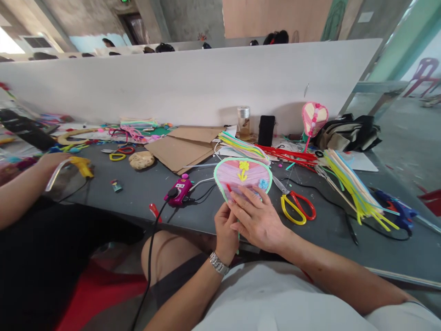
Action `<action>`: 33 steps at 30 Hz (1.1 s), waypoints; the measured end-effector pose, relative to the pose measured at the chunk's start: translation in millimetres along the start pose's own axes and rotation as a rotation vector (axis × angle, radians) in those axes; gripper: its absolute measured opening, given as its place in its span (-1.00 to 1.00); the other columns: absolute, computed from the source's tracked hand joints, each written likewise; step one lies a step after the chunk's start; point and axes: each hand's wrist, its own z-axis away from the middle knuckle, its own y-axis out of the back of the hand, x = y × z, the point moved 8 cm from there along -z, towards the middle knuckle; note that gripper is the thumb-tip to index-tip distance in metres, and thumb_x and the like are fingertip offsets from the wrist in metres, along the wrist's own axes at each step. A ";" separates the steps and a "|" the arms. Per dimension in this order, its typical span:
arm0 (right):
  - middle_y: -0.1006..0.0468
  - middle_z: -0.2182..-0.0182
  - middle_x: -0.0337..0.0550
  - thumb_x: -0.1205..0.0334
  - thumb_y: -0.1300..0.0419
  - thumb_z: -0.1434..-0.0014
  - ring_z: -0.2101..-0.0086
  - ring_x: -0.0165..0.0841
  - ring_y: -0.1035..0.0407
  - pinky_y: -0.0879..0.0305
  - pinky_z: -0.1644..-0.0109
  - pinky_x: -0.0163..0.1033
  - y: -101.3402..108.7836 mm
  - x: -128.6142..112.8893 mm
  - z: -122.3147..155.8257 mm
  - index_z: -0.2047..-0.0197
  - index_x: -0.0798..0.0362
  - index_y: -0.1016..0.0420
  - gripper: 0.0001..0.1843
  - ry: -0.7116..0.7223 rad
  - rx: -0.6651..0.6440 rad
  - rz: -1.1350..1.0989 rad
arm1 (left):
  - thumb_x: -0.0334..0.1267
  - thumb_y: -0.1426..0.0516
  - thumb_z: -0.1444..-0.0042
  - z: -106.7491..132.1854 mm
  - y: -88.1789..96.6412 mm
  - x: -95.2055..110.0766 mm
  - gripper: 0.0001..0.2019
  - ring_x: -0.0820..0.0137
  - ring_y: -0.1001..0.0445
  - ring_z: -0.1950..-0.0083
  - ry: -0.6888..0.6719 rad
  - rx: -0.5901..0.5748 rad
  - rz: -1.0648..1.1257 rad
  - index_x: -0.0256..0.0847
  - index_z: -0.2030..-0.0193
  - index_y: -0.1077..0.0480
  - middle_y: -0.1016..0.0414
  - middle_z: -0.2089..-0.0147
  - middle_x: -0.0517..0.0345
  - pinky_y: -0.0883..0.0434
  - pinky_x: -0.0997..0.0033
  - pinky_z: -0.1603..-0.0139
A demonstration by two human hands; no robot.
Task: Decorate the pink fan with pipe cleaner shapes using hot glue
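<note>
A heart-shaped pipe-cleaner fan (227, 174) is held upright in front of me. Its face is pink and lilac, its rim mint green, with a yellow flower and a small blue flower on it. My left hand (226, 230), with a metal watch at the wrist, is closed around the lower end of the fan, where a green stem shows below. My right hand (258, 218) lies with fingers outstretched across the fan's lower face. Under those fingers the surface is hidden. Yellow-and-red scissors (299, 207) rest on the table just right of the fan.
A purple power strip (179, 192) with a black cable stands left of the fan. Pipe-cleaner bundles (354, 184) and a blue glue gun (401, 214) lie right. Behind are cardboard (186, 149), a bottle (244, 123) and a white partition (193, 87). A co-worker's arm (31, 184) reaches in at left.
</note>
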 end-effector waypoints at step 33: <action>-0.50 0.53 -0.27 0.09 -0.31 -0.16 0.51 -0.47 -0.26 -0.19 0.42 -0.35 -60.0 57.1 53.8 0.40 0.09 -0.53 -0.76 -0.846 -0.236 -1.085 | -0.01 -0.37 -0.04 -10.3 12.0 -16.4 -0.68 0.56 -0.28 0.58 0.093 0.098 0.077 -0.20 0.26 -0.49 -0.43 0.50 0.28 -0.26 0.57 0.58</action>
